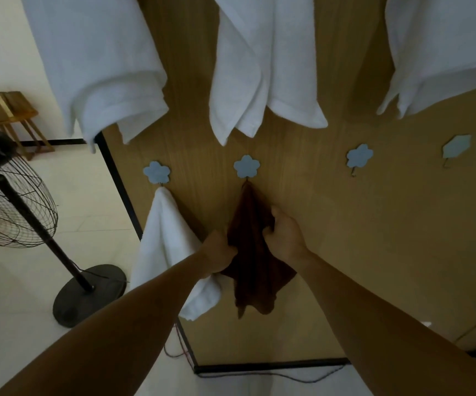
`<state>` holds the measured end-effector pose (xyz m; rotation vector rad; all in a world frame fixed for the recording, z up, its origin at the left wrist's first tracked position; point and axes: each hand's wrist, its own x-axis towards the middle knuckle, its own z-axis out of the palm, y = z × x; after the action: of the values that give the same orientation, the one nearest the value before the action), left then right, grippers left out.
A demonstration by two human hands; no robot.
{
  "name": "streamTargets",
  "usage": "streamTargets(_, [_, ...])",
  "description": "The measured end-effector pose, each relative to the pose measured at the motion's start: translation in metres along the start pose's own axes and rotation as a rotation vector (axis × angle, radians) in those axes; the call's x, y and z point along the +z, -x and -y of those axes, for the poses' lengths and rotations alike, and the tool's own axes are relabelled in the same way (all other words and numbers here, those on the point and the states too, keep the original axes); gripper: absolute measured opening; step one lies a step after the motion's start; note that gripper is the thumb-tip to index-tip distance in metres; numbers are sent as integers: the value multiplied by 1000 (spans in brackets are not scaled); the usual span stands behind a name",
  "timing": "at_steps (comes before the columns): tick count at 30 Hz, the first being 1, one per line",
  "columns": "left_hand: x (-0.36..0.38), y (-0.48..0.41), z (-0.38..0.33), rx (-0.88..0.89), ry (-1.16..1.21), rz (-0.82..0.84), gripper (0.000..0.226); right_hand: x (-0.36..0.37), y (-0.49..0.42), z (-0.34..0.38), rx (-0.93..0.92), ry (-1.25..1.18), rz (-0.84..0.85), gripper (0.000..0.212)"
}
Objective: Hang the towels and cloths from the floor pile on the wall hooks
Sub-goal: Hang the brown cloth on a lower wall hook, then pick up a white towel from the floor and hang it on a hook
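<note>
The brown cloth was pinched on both edges, by the left hand and the right hand, directly below the second flower hook, from which it hung. A downward tug could have slipped it off, or loosened the hook. A white towel hung just left of that hook.

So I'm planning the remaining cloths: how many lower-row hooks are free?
2: the blue flower-shaped hook and the blue hexagon hook, both right of the brown cloth. More may lie beyond the frame.
</note>
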<state>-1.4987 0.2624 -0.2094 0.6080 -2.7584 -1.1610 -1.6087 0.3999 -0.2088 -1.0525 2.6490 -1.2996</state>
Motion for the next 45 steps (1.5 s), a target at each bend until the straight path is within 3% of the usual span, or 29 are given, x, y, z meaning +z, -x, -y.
streamTargets(4, [1, -3, -10, -21, -73, -4, 4, 6, -1, -1, 74, -10, 145, 30])
streamTargets(7, [3, -7, -20, -9, -24, -205, 43, 4, -2, 2, 82, -48, 133, 33])
streamTargets(10, [2, -6, -29, 36, -6, -332, 59, 0, 3, 6, 96, -116, 123, 43])
streamTargets(15, [-5, 0, -41, 72, -47, -417, 61, -14, 9, 16, 72, -174, 135, 52])
streamTargets(20, [-16, 17, -67, 147, -267, -496, 62, -38, 18, 18, 117, -154, 135, 70])
streamTargets(25, [-11, 33, -93, 431, -589, -550, 50, -66, 44, 6, 120, -38, 98, 68])
streamTargets(27, [-2, 35, -103, 578, -744, -492, 40, -84, 61, -2, 157, 47, 95, 67])
streamTargets(30, [17, 33, -123, 675, -867, -286, 49, -116, 95, -18, 278, 247, 56, 67])
streamTargets(38, [111, 56, -163, 817, -849, 156, 63, -169, 243, -43, 682, 393, -90, 65])
streamTargets(45, [229, 151, -192, 1045, -822, 580, 67, -186, 432, -43, 1060, 421, -212, 63])
